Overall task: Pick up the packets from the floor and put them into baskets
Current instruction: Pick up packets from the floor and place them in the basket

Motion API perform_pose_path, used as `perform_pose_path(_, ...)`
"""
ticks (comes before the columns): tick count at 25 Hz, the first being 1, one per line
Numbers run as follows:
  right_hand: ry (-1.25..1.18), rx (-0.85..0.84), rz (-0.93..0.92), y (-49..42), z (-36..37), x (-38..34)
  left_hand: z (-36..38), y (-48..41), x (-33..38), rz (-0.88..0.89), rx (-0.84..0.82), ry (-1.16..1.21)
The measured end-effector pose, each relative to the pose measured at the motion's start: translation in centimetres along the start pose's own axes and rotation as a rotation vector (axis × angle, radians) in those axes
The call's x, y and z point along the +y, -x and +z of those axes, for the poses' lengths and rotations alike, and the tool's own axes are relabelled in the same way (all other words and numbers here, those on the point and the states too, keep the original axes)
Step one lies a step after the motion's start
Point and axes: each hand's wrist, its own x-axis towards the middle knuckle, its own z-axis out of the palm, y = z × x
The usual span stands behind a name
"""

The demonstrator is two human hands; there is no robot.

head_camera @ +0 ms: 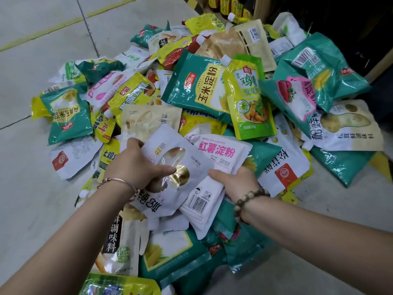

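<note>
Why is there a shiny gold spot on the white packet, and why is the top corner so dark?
Head view: the spot looks like light glinting off the glossy white packet the left hand grips; the pink-lettered packet in the right hand shows no glare; teal packets glint along creases; the top right corner lies in shade.

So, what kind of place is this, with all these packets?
Probably a warehouse or a shop's stockroom: a bare concrete floor with a painted yellow line, a big heap of sealed food packets, and a row of bottles at the back.
</note>
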Motion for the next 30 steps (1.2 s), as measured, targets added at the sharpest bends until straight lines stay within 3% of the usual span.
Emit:
perform_pose_path(7,-0.201,-0.008,-0.131,0.8,-3.8,1.9,0.8,1.6,0.5,0.025,-0.289,0.466)
perform_pose_path(10,-0.291,0.028,-0.216,1.0,-6.5,1.3,1.5,2.2,1.2,-0.028,-0.261,0.676)
perform_pose_path(14,-0.377,0.204,-0.204,1.7,-9.2,1.5,2.3,2.5,2.2,-0.194,-0.262,0.998)
perform_pose_path(21,-0.212,0.497,-0.23,10.8,-13.1,-5.0,-3.5,7.9,9.1,-0.193,-0.269,0.868)
perform_pose_path(30,-0.198,0.753,-0.141,30.2,-19.8,-14.9,-16.8,19.5,19.1,0.058,-0.335,0.585)
